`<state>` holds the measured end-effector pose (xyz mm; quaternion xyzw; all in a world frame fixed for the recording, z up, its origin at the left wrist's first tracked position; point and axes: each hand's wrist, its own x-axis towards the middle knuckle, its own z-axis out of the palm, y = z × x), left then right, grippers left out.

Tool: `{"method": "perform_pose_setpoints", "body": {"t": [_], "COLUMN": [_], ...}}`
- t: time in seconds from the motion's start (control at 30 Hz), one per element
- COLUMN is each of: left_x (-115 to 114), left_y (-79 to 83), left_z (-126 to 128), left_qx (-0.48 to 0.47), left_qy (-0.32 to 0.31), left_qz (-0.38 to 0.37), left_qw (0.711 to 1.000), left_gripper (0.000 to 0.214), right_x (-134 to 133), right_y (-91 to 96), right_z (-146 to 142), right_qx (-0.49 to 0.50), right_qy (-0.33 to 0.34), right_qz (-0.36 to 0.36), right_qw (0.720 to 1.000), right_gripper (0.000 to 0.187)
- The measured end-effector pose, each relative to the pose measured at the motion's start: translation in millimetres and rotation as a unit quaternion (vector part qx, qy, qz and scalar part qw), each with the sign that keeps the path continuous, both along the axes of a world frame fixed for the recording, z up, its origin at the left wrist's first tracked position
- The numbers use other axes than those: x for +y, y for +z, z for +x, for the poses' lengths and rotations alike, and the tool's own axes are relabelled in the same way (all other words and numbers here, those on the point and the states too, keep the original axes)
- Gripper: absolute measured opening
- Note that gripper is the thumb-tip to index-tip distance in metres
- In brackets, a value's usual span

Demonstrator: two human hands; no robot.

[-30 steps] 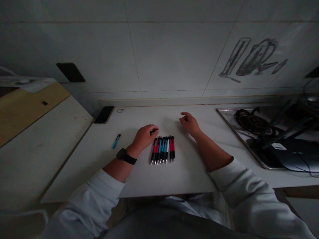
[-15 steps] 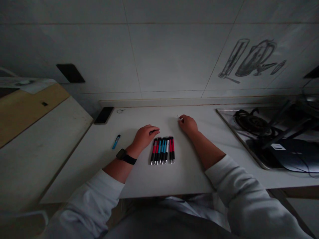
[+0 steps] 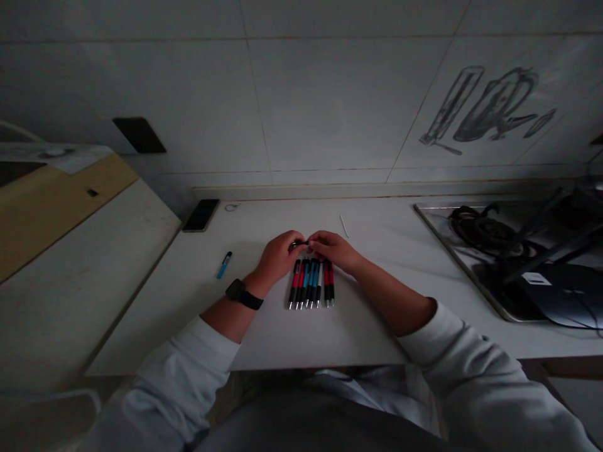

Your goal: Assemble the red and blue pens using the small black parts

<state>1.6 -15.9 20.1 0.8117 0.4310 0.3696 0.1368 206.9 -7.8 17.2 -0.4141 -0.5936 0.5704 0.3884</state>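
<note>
left hand (image 3: pixel 279 256): fingers curled, pinching one end of a small dark pen part (image 3: pixel 298 244), wrist low on the worktop (image 3: pixel 264 333), black watch (image 3: pixel 241 293) on it.
right hand (image 3: pixel 333 250): fingers bent in, tips meeting the left hand at the same dark piece; looks like a pinch on its other end, exact contact too small to tell.
pen part: held between both hands just above the far ends of the pen row, near the worktop's middle.
pen row (image 3: pixel 311 284): red, blue, black and one white-barrelled pen side by side, touching, tips toward the near edge.
handling: light, stiff, smooth plastic, likely slippery; small, so a fingertip pinch at the ends suits it; rubbery dark grip sections probably give the best hold on the whole pens.
arm pose: both forearms angled in from the near edge, white sleeves pushed up, hands meeting in the centre.
white stick (image 3: pixel 343 226): thin, lying alone toward the far edge, right of the hands.
blue lighter-like item (image 3: pixel 224 264): left of the left hand, apart.
phone (image 3: pixel 201 215): far left corner, flat.
gas hob (image 3: pixel 490 242): right end of the worktop.
</note>
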Motion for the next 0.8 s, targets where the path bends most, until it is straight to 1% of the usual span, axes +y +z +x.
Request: {"method": "perform_pose_setpoints", "body": {"t": [0.07, 0.2, 0.3, 0.4, 0.53, 0.6, 0.67, 0.7, 0.77, 0.8], "left_x": [-0.5, -1.4, -1.9, -2.8, -4.2, -3.8, -1.4, 0.6, 5.9, 9.0], "left_y": [2.8, 7.5, 8.2, 8.4, 10.0, 10.0, 8.3, 6.7, 2.2, -0.4], "left_z": [0.0, 0.7, 1.3, 1.4, 1.5, 0.9, -0.8, -2.0, -4.9, -6.3], "left_qx": [0.014, -0.005, -0.014, -0.017, -0.033, -0.046, -0.062, -0.069, -0.082, -0.088], "left_qy": [-0.007, -0.03, -0.024, -0.013, -0.009, -0.003, 0.016, 0.03, 0.057, 0.07], "left_qz": [0.016, 0.032, 0.031, 0.031, 0.035, 0.033, 0.027, 0.022, 0.01, 0.003], "left_qw": [1.0, 0.999, 0.999, 0.999, 0.999, 0.998, 0.998, 0.997, 0.995, 0.994], "left_gripper": [0.007, 0.009, 0.01, 0.01, 0.009, 0.009, 0.011, 0.011, 0.013, 0.014], "right_x": [-0.6, 1.1, 1.0, 0.8, 4.0, 8.7, 16.4, 21.5, 34.0, 41.2], "right_y": [0.9, 2.7, 3.6, 3.1, 0.3, -1.0, -1.3, -1.0, 0.0, 0.4], "right_z": [-1.2, 1.5, 2.8, 2.6, 2.9, 6.4, 13.9, 19.0, 30.4, 35.9], "right_qx": [0.024, 0.048, 0.063, 0.066, 0.054, 0.043, -0.009, -0.057, -0.182, -0.238], "right_qy": [-0.003, 0.0, -0.003, -0.02, -0.047, -0.055, -0.087, -0.111, -0.158, -0.164], "right_qz": [-0.024, -0.039, -0.046, -0.044, -0.022, 0.009, 0.075, 0.121, 0.214, 0.247], "right_qw": [0.999, 0.998, 0.997, 0.997, 0.997, 0.998, 0.993, 0.985, 0.947, 0.925], "right_gripper": [0.031, 0.033, 0.034, 0.034, 0.033, 0.031, 0.024, 0.02, 0.013, 0.013]}}
